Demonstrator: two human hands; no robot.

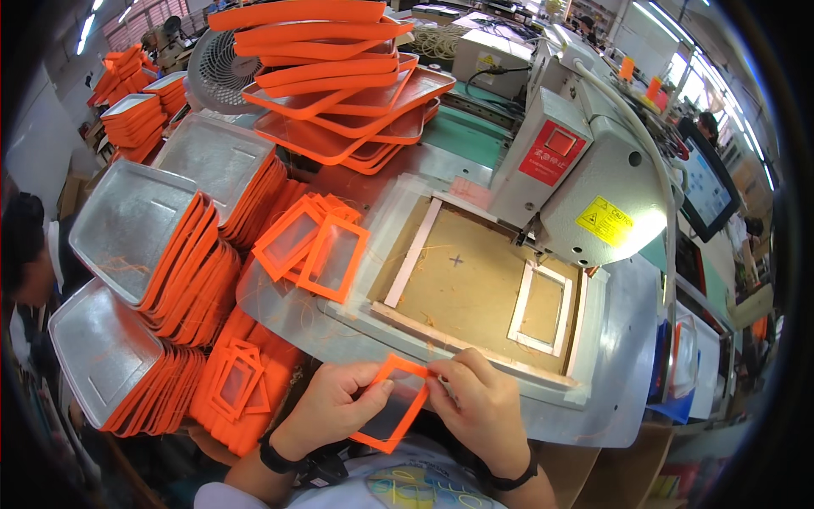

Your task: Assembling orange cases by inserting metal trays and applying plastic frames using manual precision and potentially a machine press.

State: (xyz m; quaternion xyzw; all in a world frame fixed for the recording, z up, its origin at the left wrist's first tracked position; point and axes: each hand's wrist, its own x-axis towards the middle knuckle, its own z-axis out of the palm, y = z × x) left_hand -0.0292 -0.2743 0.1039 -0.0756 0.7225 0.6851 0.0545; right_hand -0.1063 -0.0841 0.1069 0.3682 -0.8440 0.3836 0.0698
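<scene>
Close to my body I hold an orange-edged clear window frame [395, 443], tilted, between both hands. My left hand [335, 403] pinches its left edge between thumb and fingers. At its upper right corner my right hand [479, 403] is closed on the orange border. Beyond my hands a wooden jig board [458, 288] lies on the metal plate of a sewing machine [585, 187]. A small white rectangular frame [515, 318] sits at the right side of the board, below the machine's head. Several similar orange window frames [339, 261] lie in a loose pile left of the board.
Tall stacks of orange-sided panels with silvery faces [136, 225] crowd the left. More orange trays [339, 93] are piled at the back beside a grey fan [216, 72]. Small orange frames [236, 382] rest on an orange stack at lower left. A screen [710, 182] stands at right.
</scene>
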